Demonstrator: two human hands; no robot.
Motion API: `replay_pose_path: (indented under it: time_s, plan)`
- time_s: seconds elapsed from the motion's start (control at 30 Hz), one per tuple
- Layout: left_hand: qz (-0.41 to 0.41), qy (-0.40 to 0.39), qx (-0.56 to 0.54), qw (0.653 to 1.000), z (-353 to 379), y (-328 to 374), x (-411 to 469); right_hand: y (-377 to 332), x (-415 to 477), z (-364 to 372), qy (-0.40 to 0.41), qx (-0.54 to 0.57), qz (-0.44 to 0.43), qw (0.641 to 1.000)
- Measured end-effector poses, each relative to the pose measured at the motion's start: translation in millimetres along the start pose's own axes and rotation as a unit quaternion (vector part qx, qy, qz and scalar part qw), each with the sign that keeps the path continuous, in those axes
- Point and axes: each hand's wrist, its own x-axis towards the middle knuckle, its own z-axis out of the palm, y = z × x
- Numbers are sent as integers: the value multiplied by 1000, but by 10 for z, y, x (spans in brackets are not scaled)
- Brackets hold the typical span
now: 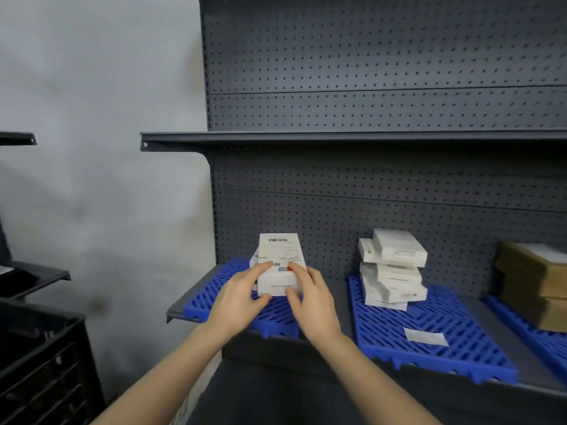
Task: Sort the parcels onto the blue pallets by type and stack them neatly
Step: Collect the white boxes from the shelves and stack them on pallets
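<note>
Head view, noted left to right. At far left we see a black slatted crate (40, 363) low down, with a small dark shelf (33, 276) above it against the grey wall.

On the bottom shelf of the dark pegboard rack (368, 72) lies the left blue pallet (211, 297). A white labelled parcel (278, 259) sits on it, barcode label facing up, on top of another white box that is mostly hidden. The left hand (242, 299) grips its near left corner, fingers over the top and thumb on the front face. The right hand (313, 299) pinches the near right corner the same way.

On the middle blue pallet (445, 357) stands an uneven stack of white parcels (392, 271), with a loose white slip (425, 336) lying nearer us. At far right, brown cardboard parcels (534, 283) are stacked on a third blue pallet (540, 338).
</note>
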Motion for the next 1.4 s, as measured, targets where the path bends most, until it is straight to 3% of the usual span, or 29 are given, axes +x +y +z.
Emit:
replay_pose_path:
  time_s: [0.43,0.63,0.83,0.93,1.1,1.4]
  plan:
    - [34,-7,-10,999,522,-891,1109,699,1226,779,-42,-34,2,999]
    - [61,-36,-13,997,571,-1102,1259,684,1284,898,-62,-40,23,997]
    - [95,44,-11,994,371,-1121,1006,407,930,796,-12,-88,51,995]
    - [144,52,-10,988,276,-1007,813,293,609,690,-6,-137,73,988]
    - [212,-46,-59,974,341,-536,500,223,13,326,-16,-210,108,972]
    - [290,-147,-157,932,835,1008,4,402,-1189,-1172,35,-257,186,948]
